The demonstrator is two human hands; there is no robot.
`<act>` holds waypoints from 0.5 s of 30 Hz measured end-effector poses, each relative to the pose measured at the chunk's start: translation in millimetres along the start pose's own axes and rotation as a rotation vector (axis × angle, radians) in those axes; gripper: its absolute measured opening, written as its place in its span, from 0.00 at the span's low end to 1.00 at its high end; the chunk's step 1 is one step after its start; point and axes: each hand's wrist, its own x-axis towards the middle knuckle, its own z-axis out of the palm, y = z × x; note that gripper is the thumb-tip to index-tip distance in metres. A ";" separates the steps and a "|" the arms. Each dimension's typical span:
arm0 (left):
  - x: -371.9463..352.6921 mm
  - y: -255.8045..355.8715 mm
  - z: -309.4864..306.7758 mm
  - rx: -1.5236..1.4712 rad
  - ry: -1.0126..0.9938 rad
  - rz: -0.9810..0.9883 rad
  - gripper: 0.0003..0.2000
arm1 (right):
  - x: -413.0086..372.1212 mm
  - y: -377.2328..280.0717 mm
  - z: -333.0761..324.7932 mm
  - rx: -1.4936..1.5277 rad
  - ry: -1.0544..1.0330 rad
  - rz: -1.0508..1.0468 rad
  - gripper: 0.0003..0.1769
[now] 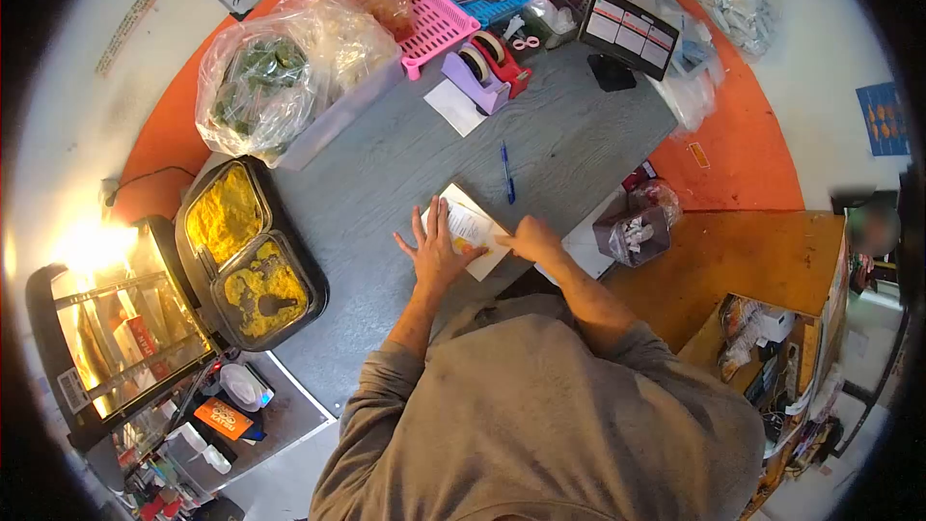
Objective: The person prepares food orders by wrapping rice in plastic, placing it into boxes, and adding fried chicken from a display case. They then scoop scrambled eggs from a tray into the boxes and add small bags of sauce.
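A small pad or box-like stack of paper (454, 195) lies tilted on the grey table in front of me, with a printed white slip (467, 224) on its top. My left hand (439, 253) rests on its left side, open, fingers spread and thumb reaching across the slip. At the right edge of the paper is my right hand (534, 242), its fingers curled closed and the fingertips at the edge. They seem to pinch the paper there; the exact grip is too small to make out. A blue pen (507, 174) lies just beyond, touched by neither hand.
Farther back stand a purple tape dispenser (470, 83), a tablet (629, 31) and a pink basket (442, 24). Bagged food (258, 87) is at the back left. A black two-part tray (317, 287) of yellow food sits left; a small bin (632, 241) is right.
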 end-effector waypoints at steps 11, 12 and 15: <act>-12.6 13.3 18.3 -0.490 0.212 -0.539 0.67 | 54.9 60.0 137.7 0.509 -0.389 -1.128 0.25; -6.2 7.3 10.0 -0.236 0.100 -0.443 0.67 | 55.2 50.0 110.9 0.499 -0.367 -1.133 0.25; 10.1 -0.8 -7.7 0.105 -0.031 -0.181 0.67 | 38.4 21.2 -24.9 0.137 -0.789 -0.485 0.23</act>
